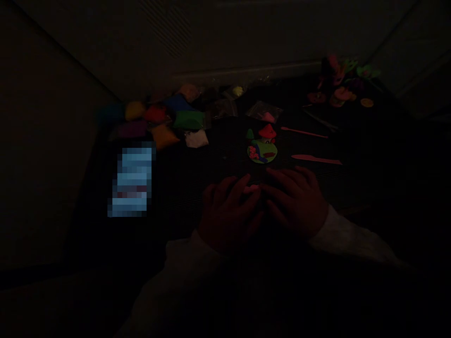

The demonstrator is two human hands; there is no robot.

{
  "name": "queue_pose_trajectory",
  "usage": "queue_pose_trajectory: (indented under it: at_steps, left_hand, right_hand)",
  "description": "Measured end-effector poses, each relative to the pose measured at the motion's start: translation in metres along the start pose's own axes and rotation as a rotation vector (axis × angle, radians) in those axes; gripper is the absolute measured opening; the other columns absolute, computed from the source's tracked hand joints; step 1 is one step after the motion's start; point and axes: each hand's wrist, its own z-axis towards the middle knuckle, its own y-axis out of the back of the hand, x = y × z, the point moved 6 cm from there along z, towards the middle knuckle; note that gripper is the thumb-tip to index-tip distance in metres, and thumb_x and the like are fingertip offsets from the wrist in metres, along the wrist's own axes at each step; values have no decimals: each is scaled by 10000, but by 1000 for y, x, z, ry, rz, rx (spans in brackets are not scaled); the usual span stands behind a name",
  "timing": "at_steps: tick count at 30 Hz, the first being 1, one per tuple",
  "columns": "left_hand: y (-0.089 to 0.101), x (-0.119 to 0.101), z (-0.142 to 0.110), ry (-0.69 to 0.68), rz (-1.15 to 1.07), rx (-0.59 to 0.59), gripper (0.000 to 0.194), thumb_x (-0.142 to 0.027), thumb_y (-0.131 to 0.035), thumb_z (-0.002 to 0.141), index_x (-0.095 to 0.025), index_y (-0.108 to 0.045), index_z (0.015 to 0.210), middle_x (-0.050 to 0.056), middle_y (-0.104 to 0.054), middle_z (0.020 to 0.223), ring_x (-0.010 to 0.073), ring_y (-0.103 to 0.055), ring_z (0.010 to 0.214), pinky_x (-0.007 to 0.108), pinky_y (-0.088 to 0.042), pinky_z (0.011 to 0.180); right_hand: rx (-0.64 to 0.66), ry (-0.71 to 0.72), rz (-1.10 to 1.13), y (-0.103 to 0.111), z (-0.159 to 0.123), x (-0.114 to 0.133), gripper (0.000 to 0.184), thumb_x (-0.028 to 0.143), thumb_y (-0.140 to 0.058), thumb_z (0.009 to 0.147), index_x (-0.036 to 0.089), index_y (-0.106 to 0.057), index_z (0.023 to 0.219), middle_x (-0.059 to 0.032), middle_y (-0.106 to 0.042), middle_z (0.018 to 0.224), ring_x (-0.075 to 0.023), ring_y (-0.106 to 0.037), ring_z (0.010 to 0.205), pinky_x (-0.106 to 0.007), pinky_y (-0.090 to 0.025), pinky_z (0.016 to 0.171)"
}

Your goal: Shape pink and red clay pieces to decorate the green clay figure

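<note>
In the dim light, my left hand [230, 213] is low over the dark table, with a small pink piece of clay [251, 188] between its index finger and thumb. My right hand [298, 202] is close beside it, fingers stretched out and apart, one fingertip at the clay's right end. Whether that fingertip touches the clay I cannot tell. Just beyond the hands stands a round green clay base [271, 151] bearing a red-roofed clay house [268, 132], a blue strip and pink bits. A pink modelling knife [316, 159] lies beyond my right hand.
A thin pink modelling tool [305, 132] lies farther back. Bags of coloured clay, including a green one [189, 119], crowd the back left. A clear bag [264, 112] holds pink clay. Finished clay figures [341, 96] stand back right. A lit, blurred-out screen [133, 178] is at left.
</note>
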Motion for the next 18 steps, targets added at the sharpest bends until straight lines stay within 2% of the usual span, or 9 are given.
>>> queue_pose_trajectory:
  at_steps: [11,18]
  left_hand:
    - [1,0,-1,-15,-30,11,410,-383,-500,731,-267,-506,1124,83,-427,1256,309,-367,1083,491,-271,833]
    - [6,5,-3,28,-28,-69,400,-371,-513,722,-251,-523,1104,73,-467,1219,296,-385,1078,475,-283,852]
  right_hand:
    - [-17,18,18,2,0,0,347,328,-449,787,250,-512,1119,-45,-386,1276,-242,-369,1091,-491,-189,933]
    - [-50,50,34,6,-3,2,316,315,-457,782,256,-537,1081,-37,-399,1264,-222,-387,1076,-478,-178,947]
